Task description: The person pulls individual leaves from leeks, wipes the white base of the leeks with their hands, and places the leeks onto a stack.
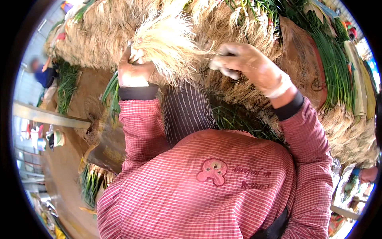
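Observation:
In front of my chest, my left hand [135, 71] is wrapped round a bunch of scallions [165, 42]. The bunch's pale, bushy roots fan out up and to the right, and its white bulb ends show by the thumb. Green leaves [112, 91] hang down beside the left wrist. My right hand [246, 65], in a pale glove, is a little right of the roots. Its fingers are curled in and slightly blurred; a few root strands reach toward them, but what they hold is hidden.
A long heap of scallions [95, 40] with roots facing me runs across the far side. At the right, more scallions [330, 59] lie beside a brown sack [298, 59]. A pale beam [51, 115] stands at the left, with a person in dark blue [44, 75] beyond.

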The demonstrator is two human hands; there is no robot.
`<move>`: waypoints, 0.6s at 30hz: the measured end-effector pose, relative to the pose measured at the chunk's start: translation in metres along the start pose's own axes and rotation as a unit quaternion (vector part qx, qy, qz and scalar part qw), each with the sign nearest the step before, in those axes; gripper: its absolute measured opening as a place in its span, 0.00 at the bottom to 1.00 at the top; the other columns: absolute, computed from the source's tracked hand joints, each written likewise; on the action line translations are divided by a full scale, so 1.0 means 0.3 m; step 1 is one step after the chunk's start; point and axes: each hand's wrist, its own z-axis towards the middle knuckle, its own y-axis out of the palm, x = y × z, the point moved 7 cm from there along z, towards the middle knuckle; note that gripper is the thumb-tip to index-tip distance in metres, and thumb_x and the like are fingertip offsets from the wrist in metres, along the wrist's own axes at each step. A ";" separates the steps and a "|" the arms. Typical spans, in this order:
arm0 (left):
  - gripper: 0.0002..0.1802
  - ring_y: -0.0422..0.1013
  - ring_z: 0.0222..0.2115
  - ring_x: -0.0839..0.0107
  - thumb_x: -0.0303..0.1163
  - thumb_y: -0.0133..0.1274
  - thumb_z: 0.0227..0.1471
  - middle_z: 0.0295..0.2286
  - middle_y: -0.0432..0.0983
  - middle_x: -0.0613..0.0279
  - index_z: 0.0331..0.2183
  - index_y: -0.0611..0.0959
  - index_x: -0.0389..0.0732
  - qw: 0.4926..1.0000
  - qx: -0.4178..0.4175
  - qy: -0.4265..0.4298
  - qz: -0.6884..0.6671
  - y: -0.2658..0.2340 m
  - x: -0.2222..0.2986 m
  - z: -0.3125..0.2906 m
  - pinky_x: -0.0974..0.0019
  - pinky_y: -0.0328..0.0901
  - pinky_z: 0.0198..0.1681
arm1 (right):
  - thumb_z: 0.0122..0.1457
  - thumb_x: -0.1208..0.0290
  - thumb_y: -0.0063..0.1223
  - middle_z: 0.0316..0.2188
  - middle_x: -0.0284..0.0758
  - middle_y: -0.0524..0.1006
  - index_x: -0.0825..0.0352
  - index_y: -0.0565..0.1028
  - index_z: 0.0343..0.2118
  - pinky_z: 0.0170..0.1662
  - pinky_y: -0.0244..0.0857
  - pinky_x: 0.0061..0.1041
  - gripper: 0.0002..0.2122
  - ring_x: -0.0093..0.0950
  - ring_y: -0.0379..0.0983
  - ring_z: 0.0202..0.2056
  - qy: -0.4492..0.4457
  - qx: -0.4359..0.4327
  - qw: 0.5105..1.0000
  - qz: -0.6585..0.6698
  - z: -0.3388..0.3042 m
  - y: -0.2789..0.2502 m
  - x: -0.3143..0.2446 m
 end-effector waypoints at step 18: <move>0.07 0.64 0.21 0.78 0.29 0.47 0.59 0.22 0.74 0.69 0.35 0.80 0.42 0.991 0.004 -0.036 -0.132 0.041 -0.055 -0.044 0.70 0.58 0.24 | 0.61 0.69 0.54 0.39 0.36 0.79 0.70 0.74 0.47 0.44 0.68 0.18 0.14 0.23 0.74 0.39 -0.010 0.041 0.999 0.018 0.075 0.051 0.044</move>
